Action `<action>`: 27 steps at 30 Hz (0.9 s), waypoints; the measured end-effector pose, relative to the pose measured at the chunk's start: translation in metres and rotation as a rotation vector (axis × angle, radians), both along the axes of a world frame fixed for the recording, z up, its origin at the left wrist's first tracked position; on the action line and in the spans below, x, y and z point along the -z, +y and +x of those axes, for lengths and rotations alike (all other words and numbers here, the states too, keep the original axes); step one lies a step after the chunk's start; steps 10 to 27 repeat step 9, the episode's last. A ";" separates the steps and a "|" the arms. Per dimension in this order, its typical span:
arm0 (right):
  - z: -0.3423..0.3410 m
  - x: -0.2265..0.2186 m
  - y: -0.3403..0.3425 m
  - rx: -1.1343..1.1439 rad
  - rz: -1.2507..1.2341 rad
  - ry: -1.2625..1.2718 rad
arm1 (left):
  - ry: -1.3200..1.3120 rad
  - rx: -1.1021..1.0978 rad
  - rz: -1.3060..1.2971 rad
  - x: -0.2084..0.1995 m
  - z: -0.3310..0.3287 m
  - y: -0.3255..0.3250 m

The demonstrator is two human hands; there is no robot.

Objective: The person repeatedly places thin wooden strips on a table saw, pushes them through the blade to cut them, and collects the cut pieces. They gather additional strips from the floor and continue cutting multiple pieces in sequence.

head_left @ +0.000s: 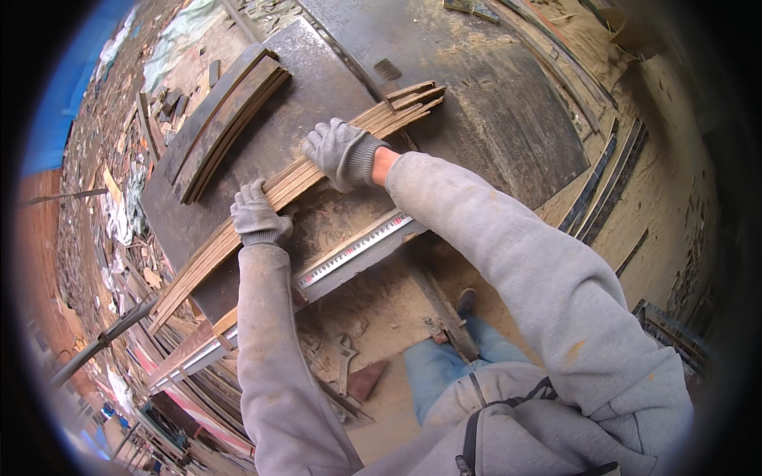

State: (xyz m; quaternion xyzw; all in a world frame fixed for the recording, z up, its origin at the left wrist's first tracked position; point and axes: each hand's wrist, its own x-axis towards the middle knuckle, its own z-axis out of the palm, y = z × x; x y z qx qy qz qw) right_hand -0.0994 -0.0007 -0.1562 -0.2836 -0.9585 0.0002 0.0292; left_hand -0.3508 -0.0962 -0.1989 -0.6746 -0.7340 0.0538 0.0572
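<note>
A long bundle of thin plywood strips [294, 182] lies slantwise over the dark worktable [325, 79], layered edges facing up. My left hand [259, 214], in a grey work glove, is closed over the bundle toward its near left part. Farther along, my right hand [341, 153], gloved alike, grips the strips with its fingers curled over the top. Both thumbs are mostly hidden. At the far right end the strips fan slightly apart. A second stack of dark-faced strips [230, 127] rests beyond my left hand, apart from the bundle.
A white scale with markings [353, 250] runs along the table's near edge. A metal bar [349, 59] crosses the tabletop beyond the bundle. Wood scraps and rubble [95, 182] cover the ground at left. Dark strips [607, 186] lie on sandy ground at right.
</note>
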 end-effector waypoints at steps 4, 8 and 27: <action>-0.066 0.014 0.067 0.009 0.031 -0.016 | -0.022 -0.029 0.013 0.020 -0.064 0.070; -0.128 -0.024 0.049 0.028 0.058 -0.013 | -0.005 -0.009 0.086 -0.019 -0.120 0.049; -0.135 -0.048 0.019 0.033 0.058 -0.022 | -0.033 -0.015 0.075 -0.044 -0.127 0.017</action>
